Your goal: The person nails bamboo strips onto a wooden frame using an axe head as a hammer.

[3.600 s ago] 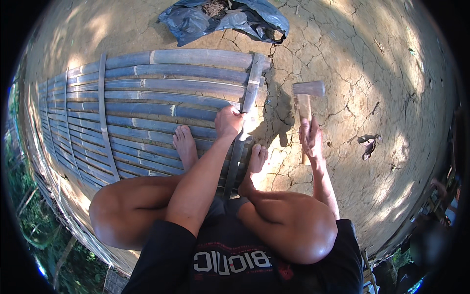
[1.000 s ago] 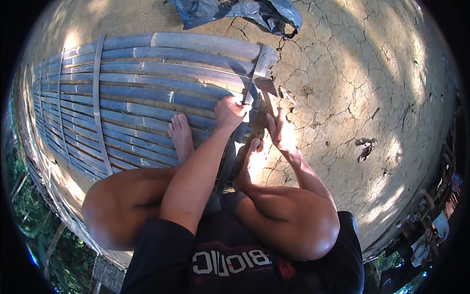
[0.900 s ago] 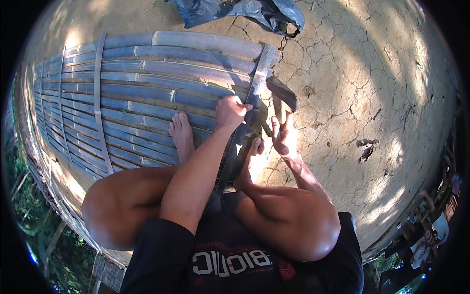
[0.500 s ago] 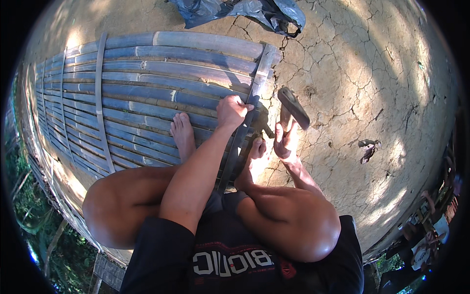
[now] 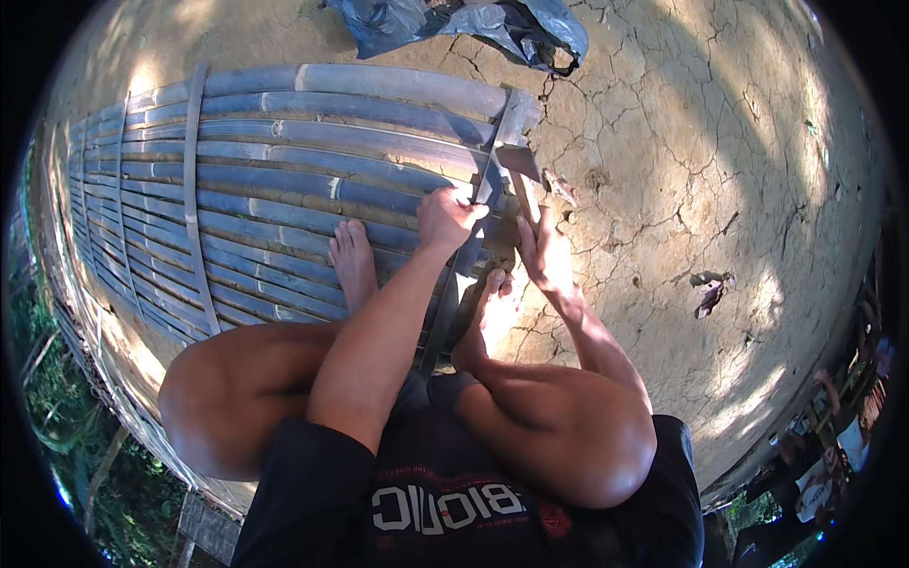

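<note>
A panel of split bamboo slats [image 5: 312, 175] lies on the ground at the left, crossed near its right end by a flat bamboo strip [image 5: 511, 118]. My left hand [image 5: 451, 220] is closed at that strip, with thumb and fingertips pressed together against its edge. Whatever it pinches is too small to make out. In my right hand [image 5: 549, 254] is a hammer with a pale wooden handle [image 5: 525, 196] and a dark, blocky head [image 5: 518, 162]. The head is over the strip, just beyond my left fingertips; whether it touches is unclear.
My left bare foot [image 5: 352, 260] rests on the slats, and my right foot [image 5: 492, 308] is beside the strip. A crumpled dark plastic sheet [image 5: 473, 24] lies at the far side. Dry leaves [image 5: 712, 292] are on the cracked earth [image 5: 663, 189] at right.
My right hand has swung the hammer leftward and away from me, from over the bare earth to the strip. My left hand has stayed nearly in place.
</note>
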The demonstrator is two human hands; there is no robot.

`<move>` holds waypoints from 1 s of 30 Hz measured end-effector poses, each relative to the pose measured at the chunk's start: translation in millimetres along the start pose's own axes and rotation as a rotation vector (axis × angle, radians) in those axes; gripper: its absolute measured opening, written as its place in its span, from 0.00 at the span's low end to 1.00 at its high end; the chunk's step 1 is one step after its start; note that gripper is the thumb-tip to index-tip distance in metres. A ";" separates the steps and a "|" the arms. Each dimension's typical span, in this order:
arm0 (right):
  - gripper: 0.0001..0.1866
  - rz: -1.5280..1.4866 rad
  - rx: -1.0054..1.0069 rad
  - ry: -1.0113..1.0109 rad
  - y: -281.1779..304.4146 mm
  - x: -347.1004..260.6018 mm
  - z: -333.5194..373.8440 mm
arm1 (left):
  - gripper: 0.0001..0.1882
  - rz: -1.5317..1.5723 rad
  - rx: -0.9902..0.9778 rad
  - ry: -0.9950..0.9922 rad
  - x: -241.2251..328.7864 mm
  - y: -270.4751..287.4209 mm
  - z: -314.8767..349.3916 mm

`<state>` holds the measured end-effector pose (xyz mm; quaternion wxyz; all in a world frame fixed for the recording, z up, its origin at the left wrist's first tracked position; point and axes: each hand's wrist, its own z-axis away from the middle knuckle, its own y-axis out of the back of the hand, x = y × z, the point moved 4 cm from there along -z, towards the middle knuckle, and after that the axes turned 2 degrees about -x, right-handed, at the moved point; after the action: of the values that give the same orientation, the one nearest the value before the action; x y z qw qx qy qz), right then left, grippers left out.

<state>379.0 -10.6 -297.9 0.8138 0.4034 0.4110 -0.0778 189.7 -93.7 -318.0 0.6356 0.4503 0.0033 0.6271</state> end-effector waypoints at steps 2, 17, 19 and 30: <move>0.16 -0.046 0.201 0.132 9.0 -20.4 10.0 | 0.19 -0.037 -0.045 0.033 6.4 3.0 6.1; 0.16 0.020 -0.116 -0.088 -5.9 1.9 10.3 | 0.18 -0.054 -0.043 0.066 -2.3 0.4 10.5; 0.14 -0.047 0.035 -0.028 9.1 -25.5 10.1 | 0.18 -0.074 -0.053 0.079 2.2 2.8 5.6; 0.14 0.037 -0.120 -0.118 -5.5 -6.0 10.4 | 0.17 -0.022 -0.083 0.114 10.8 6.5 5.9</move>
<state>378.8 -22.9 -293.2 0.8605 0.3564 0.3588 -0.0616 190.2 -89.7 -304.7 0.6596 0.3869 0.0185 0.6441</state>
